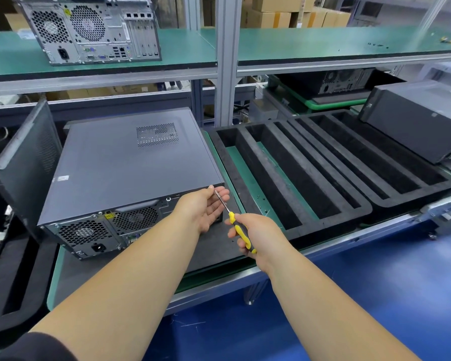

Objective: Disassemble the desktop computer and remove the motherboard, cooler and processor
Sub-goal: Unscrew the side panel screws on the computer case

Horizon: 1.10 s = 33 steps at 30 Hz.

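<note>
A grey desktop computer (pixel 125 168) lies on its side on the bench, its side panel closed and its rear panel with fans and power socket facing me. My right hand (pixel 255 234) grips the yellow-and-black handle of a screwdriver (pixel 238 231), whose metal shaft runs up to the case's upper right rear corner. My left hand (pixel 206 207) rests against that same corner, palm up with fingers loosely cupped beside the screwdriver tip. The motherboard, cooler and processor are hidden inside the case.
A black foam tray (pixel 310 178) with several long slots lies to the right. A detached side panel (pixel 24 162) leans at the left. A second tower (pixel 91 29) stands on the upper green shelf. Another black case (pixel 417 123) lies far right.
</note>
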### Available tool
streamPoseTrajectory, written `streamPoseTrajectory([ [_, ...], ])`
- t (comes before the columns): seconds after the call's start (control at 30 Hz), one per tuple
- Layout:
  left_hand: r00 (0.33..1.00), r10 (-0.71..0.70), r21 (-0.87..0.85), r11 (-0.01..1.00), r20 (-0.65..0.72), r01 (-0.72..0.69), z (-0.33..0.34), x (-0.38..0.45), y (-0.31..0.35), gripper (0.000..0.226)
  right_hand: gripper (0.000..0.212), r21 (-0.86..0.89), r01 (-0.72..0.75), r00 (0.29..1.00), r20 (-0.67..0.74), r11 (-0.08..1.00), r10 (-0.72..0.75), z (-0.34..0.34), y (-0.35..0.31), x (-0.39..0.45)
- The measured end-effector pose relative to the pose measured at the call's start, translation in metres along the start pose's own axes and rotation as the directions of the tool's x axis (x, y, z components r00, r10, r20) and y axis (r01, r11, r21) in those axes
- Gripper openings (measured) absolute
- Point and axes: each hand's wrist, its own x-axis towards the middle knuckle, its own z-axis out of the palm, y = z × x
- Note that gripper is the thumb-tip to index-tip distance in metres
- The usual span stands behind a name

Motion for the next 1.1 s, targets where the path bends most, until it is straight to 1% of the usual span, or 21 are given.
streamPoseTrajectory([
  [0.1,0.999,-0.025,-0.027,0.999,0.022,0.025,-0.0025,0.0006,0.0008,0.031,0.026,0.003,0.013,1.000,-0.001,1.000,-0.013,0.0027,-0.0019,0.0000],
  [0.27,0.997,-0.055,-0.051,0.997,0.048,0.057,-0.0042,0.0005,0.0040,0.032,0.026,-0.004,-0.010,1.000,0.015,1.000,0.010,0.0051,-0.0064,-0.0011],
  [0.47,0.996,-0.074,-0.051,0.996,0.050,0.076,-0.0050,-0.0018,0.0051,0.042,0.026,0.090,-0.018,1.000,0.023,0.996,0.016,0.0073,-0.0024,0.0012],
  [0.53,0.996,-0.076,-0.042,0.996,0.040,0.078,-0.0038,-0.0014,0.0051,0.042,0.026,0.090,-0.007,1.000,0.016,0.996,0.006,0.0088,-0.0021,0.0030],
  [0.6,0.996,-0.083,-0.038,0.996,0.039,0.084,-0.0029,-0.0016,0.0058,0.043,0.021,0.055,0.027,1.000,0.005,0.998,-0.028,0.0088,-0.0023,0.0033],
  [0.67,0.995,-0.089,-0.041,0.995,0.039,0.090,-0.0026,-0.0019,0.0066,0.043,0.013,0.008,0.112,0.994,0.007,0.994,-0.112,0.0070,-0.0007,0.0038],
  [0.73,0.995,-0.092,-0.051,0.994,0.035,0.094,-0.0022,-0.0026,0.0074,0.042,0.009,-0.034,0.177,0.984,-0.004,0.984,-0.177,0.0047,0.0009,0.0041],
  [0.83,0.995,-0.097,-0.052,0.994,0.032,0.098,-0.0020,-0.0039,0.0083,0.042,0.010,-0.054,0.185,0.983,-0.006,0.981,-0.186,0.0046,0.0010,0.0061],
  [0.93,0.994,-0.100,-0.048,0.994,0.030,0.102,-0.0022,-0.0048,0.0086,0.043,0.014,-0.027,0.131,0.991,-0.006,0.991,-0.131,0.0080,-0.0030,0.0066],
  [0.97,0.994,-0.102,-0.046,0.994,0.030,0.103,-0.0022,-0.0051,0.0086,0.043,0.020,0.028,0.081,0.997,0.007,0.996,-0.082,0.0087,-0.0042,0.0061],
  [1.03,0.994,-0.106,-0.042,0.993,0.021,0.107,-0.0019,-0.0055,0.0090,0.043,0.038,0.197,-0.052,0.996,0.084,0.979,0.036,0.0090,-0.0064,0.0052],
  [1.07,0.994,-0.109,-0.036,0.993,0.012,0.109,-0.0019,-0.0055,0.0094,0.043,0.042,0.261,-0.101,0.990,0.125,0.960,0.070,0.0090,-0.0068,0.0049],
  [1.1,0.994,-0.113,-0.029,0.993,0.002,0.113,-0.0017,-0.0059,0.0100,0.042,0.041,0.279,-0.120,0.986,0.143,0.953,0.083,0.0088,-0.0060,0.0052],
])
